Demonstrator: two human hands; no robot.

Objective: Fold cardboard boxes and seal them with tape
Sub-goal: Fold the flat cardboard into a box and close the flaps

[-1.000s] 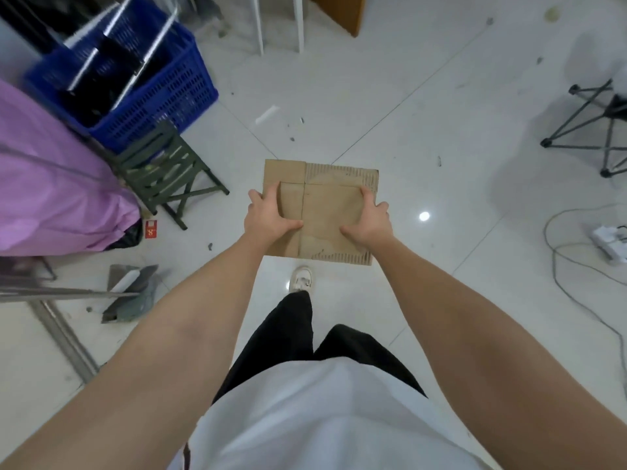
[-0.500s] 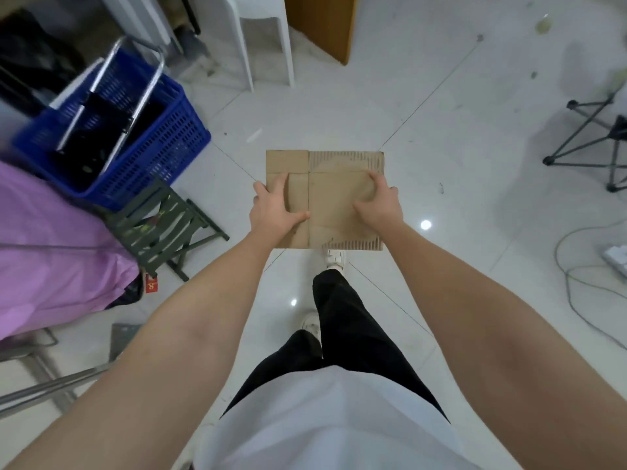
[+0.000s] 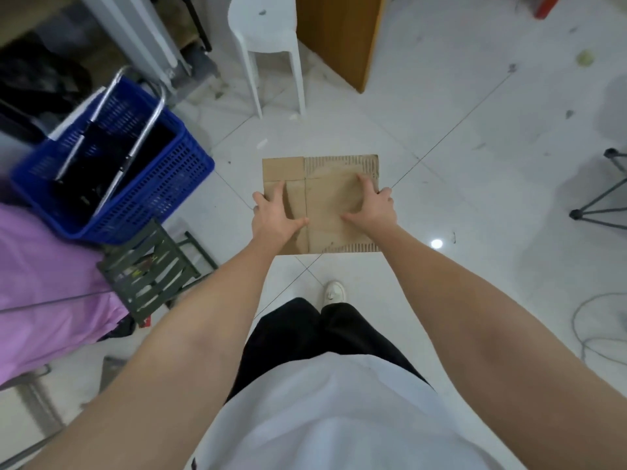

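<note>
A flattened brown cardboard box (image 3: 325, 184) is held out in front of me above the white tiled floor, with creases showing and torn corrugated strips along its top and bottom edges. My left hand (image 3: 274, 220) grips its left edge, thumb across the top face and a finger lying along the side. My right hand (image 3: 373, 206) grips the right edge, thumb and fingers spread on the top face. No tape is in view.
A blue plastic basket (image 3: 135, 184) with metal handles sits at the left, above a dark green folding stool (image 3: 152, 269) and a pink cloth (image 3: 44, 286). A white plastic chair (image 3: 268, 45) and a wooden panel (image 3: 339, 35) stand ahead. A tripod (image 3: 600, 201) and cables (image 3: 597, 320) lie at the right.
I have walked forward: the basket, stool and chair have shifted nearer and lower in view. Both hands keep the same hold on the flat cardboard.
</note>
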